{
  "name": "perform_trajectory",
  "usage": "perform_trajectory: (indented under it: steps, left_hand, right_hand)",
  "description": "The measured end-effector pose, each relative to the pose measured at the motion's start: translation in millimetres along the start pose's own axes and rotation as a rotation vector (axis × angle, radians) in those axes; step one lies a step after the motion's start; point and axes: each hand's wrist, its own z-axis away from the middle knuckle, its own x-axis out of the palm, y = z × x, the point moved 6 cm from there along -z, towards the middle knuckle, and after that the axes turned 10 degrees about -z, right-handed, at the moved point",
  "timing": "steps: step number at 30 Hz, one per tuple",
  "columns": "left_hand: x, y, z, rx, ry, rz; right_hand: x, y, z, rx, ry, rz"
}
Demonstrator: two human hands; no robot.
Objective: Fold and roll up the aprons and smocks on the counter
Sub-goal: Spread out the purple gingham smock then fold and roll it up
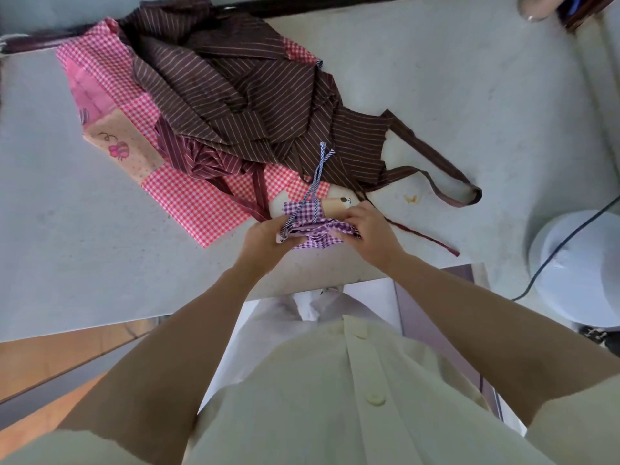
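purple gingham apron (pixel 318 231): bunched into a small bundle, blue-white striped ties (pixel 314 182) trailing off it; sits near the counter's (pixel 67 229) front edge.
left hand (pixel 265 243): fingers curled round the bundle's left end.
right hand (pixel 372 229): grips its right end.
pile: brown striped apron (pixel 241 95) crumpled over pink gingham apron (pixel 208 209), mid-counter, just behind the bundle.
markings: bee motif patch (pixel 119 150) on the pink one.
right edge: white round appliance (pixel 577 273), dark cable (pixel 567 241) across it.
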Motion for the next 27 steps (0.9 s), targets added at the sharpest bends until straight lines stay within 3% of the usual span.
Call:
perform_trajectory:
  steps: [6, 12, 15, 17, 19, 22, 24, 27]
  left_hand:
    - [5.5, -3.5, -5.6, -0.171, 0.06, 0.106]
    - [10.5, 1.1, -15.0, -0.331, 0.105, 0.115]
    - [12.4, 2.1, -21.6, -0.382, 0.092, 0.046]
    - [13.5, 2.2, -25.9, -0.386, 0.06, -0.001]
    - [13.8, 1.0, -28.2, -0.379, 0.051, -0.014]
    - [15.7, 0.6, -29.1, -0.365, 0.05, -0.026]
    - [17.4, 0.0, -30.1, -0.376, 0.035, -0.014]
    - [15.8, -0.9, -31.6, -0.384, 0.029, 0.02]
  right_hand:
    - [-0.4, -3.2, -15.0, 0.108, 0.14, 0.094]
    - [6.8, 3.6, -32.4, 0.359, 0.032, 0.31]
    - [6.3, 7.7, -34.8, 0.453, 0.067, 0.303]
    - [-2.3, 2.9, -33.9, 0.395, 0.177, 0.21]
    - [-8.7, -12.6, -34.7, 0.112, 0.218, 0.134]
    - [-1.1, -24.4, -28.1, -0.223, 0.032, 0.264]
    - [4.9, -17.0, -28.2, -0.218, -0.048, 0.342]
    - [4.2, -10.1, -40.1, -0.144, -0.005, 0.338]
